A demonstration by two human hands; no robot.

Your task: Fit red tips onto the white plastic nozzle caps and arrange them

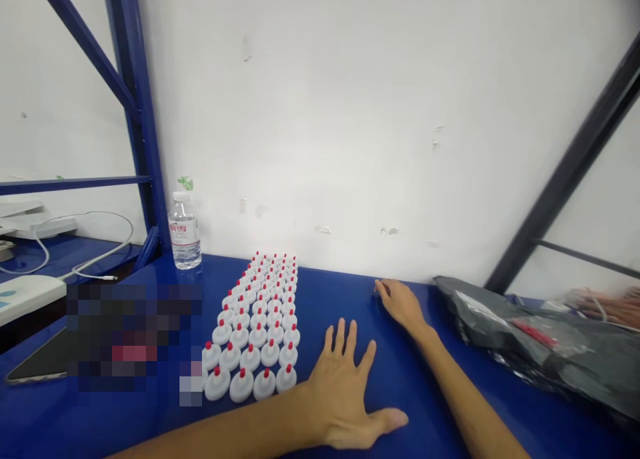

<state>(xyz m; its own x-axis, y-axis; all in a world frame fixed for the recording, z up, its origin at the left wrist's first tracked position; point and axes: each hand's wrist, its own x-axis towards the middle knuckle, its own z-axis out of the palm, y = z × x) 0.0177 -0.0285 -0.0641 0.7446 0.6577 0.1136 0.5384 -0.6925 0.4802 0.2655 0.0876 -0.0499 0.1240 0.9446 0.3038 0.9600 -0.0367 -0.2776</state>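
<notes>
My left hand (343,396) is spread over the blue tabletop (345,292), its fingers stretched apart and nothing in it. Just to its left stand rows of white round bottle tops with red tips (259,336), packed close together and running back to the wall. Some of the nearest ones lie right beside my left forearm. Farther back, near the wall, my right hand (401,304) rests low at the table with its fingers curled inward. Whatever its fingertips may hold is hidden.
A water bottle (185,232) stands at the back left by a blue metal post (145,112). Left of it are a white power strip (30,296), cables and a dark flat device (40,359), partly pixelated. A grey plastic bag (540,346) lies at the right.
</notes>
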